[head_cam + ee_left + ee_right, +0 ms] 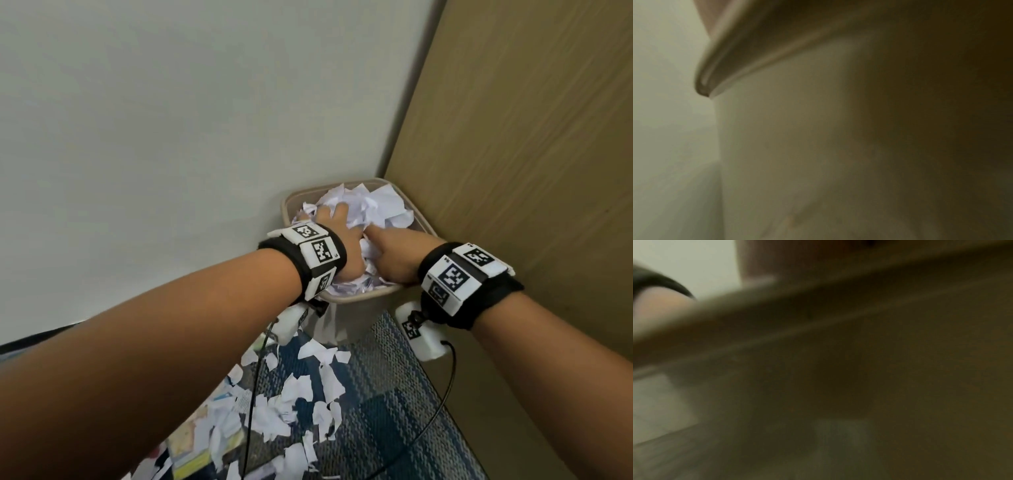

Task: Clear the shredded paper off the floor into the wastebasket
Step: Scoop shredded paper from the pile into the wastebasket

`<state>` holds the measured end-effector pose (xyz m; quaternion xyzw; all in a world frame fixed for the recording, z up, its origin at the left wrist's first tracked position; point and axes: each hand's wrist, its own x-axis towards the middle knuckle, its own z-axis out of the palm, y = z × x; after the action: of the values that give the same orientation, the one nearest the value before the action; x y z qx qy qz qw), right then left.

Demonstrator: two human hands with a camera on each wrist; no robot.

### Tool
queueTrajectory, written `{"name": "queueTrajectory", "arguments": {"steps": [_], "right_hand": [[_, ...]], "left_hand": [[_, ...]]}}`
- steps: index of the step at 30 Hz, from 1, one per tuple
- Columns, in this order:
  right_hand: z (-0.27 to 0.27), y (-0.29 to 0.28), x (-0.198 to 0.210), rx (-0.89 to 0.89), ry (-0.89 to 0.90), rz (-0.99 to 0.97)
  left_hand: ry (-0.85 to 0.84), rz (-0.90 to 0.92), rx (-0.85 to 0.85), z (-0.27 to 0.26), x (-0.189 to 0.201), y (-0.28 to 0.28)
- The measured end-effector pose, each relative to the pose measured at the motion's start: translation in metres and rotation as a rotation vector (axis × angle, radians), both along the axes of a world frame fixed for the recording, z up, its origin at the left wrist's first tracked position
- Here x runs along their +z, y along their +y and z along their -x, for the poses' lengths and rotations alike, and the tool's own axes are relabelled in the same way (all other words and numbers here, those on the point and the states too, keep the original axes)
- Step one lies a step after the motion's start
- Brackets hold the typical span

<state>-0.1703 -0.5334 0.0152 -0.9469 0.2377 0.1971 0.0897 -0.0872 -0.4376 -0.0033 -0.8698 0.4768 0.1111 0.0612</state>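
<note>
Hands — left hand (337, 236), right hand (394, 255) — press shredded paper (373, 205) in wastebasket (356, 297), fingers seemingly spread.

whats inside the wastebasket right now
The wastebasket is heaped to the rim with crumpled white paper. The left hand and right hand rest on the heap. Anything under that paper is covered.

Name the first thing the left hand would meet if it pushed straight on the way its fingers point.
Probably the crumpled paper heaped in the wastebasket: the left hand already lies on that pile, fingers pointing across it. Depth is uncertain.
</note>
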Motion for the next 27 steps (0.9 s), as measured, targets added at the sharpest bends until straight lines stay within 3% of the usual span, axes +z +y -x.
{"name": "queueTrajectory", "arguments": {"steps": [7, 14, 21, 27], "right_hand": [[0.003, -0.008, 0.027, -0.083, -0.211, -0.054], [0.007, -0.005, 0.053, -0.056, -0.348, -0.122], [0.007, -0.006, 0.082, -0.066, -0.481, -0.144], [0.0, 0.003, 0.077, -0.059, -0.529, -0.11]], "left_hand": [[0.19, 0.282, 0.059, -0.011, 0.023, 0.01], [0.335, 0.453, 0.052, -0.014, 0.05, 0.021], [0.214, 0.554, 0.071, -0.018, 0.064, 0.039], [0.187, 0.578, 0.102, -0.025, 0.059, 0.05]]}}
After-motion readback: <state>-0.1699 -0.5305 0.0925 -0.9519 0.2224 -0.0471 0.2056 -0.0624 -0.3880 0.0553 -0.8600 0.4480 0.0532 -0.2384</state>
